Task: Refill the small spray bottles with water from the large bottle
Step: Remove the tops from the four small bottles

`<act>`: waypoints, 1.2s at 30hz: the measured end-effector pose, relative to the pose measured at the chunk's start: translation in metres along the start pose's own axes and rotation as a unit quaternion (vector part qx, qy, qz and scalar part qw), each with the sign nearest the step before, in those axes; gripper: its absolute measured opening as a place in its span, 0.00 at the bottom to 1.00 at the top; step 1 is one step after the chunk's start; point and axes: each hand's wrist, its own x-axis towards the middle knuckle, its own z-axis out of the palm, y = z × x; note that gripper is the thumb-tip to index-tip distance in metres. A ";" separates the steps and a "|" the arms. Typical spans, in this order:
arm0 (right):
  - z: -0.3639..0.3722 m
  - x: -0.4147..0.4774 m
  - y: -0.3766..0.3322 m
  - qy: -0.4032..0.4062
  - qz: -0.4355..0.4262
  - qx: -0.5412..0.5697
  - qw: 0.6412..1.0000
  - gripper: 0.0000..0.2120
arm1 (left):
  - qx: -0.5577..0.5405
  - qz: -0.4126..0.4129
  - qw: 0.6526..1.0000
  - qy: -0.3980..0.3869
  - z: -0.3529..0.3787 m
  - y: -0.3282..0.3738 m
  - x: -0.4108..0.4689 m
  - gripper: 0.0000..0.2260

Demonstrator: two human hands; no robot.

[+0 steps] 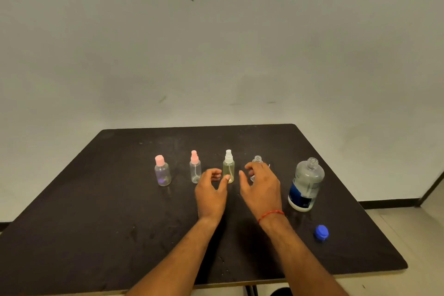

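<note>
Flanking the white-topped spray bottle [228,166], the left hand [211,193] and right hand [262,190] hover apart, fingers spread and empty, probably about to uncap it. Right of it stand an uncapped small bottle [257,159] and the open large bottle [306,184].

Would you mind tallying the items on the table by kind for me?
Small bottles: 4 (pink flip cap, pink sprayer, white sprayer, uncapped one behind the right hand)
Large bottle: 1
Loose blue cap: 1
Total: 6
</note>
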 end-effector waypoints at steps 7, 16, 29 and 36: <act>0.022 0.034 -0.010 -0.057 0.043 -0.016 0.997 0.14 | 0.020 -0.021 0.999 -0.020 -0.011 -0.015 0.001 0.11; 0.049 0.055 -0.016 -0.115 0.051 -0.038 0.991 0.12 | 0.022 -0.019 0.999 -0.041 -0.009 -0.020 0.002 0.18; 0.031 0.032 -0.026 -0.125 0.034 0.036 0.991 0.09 | -0.058 0.003 0.994 -0.091 -0.013 -0.013 -0.003 0.10; 0.029 0.034 -0.021 -0.163 0.023 0.057 0.985 0.06 | -0.067 0.000 0.992 -0.104 -0.017 -0.006 -0.005 0.12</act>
